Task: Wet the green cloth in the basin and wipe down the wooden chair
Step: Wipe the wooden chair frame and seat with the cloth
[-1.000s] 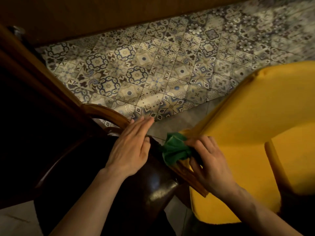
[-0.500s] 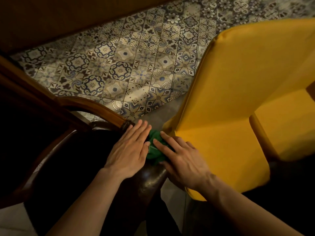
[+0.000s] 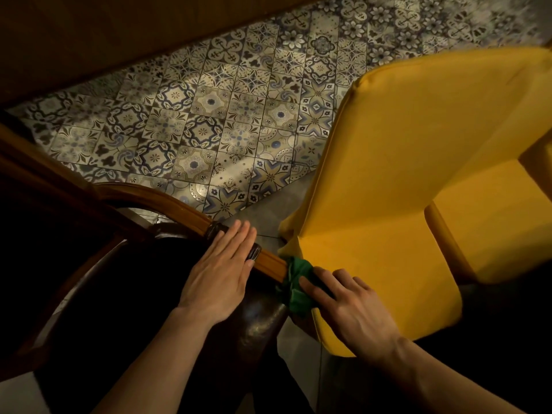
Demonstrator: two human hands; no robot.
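Patterned tile floor (image 3: 209, 115); yellow chair (image 3: 403, 189) crowding right hand (image 3: 352, 312) pressing green cloth (image 3: 295, 291), left hand (image 3: 221, 276) flat, empty.

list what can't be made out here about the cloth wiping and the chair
Head view only:
- Green cloth: partly under the right hand; wetness cannot be told.
- Wooden chair: its left side is lost in shadow, its legs are out of view, and the left hand covers part of the rail.
- Basin: not in frame.
- Yellow chair: cut by the right edge.

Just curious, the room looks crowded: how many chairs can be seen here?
2: the dark wooden chair at lower left under both hands, and a yellow chair at right. Others may stand outside the view.
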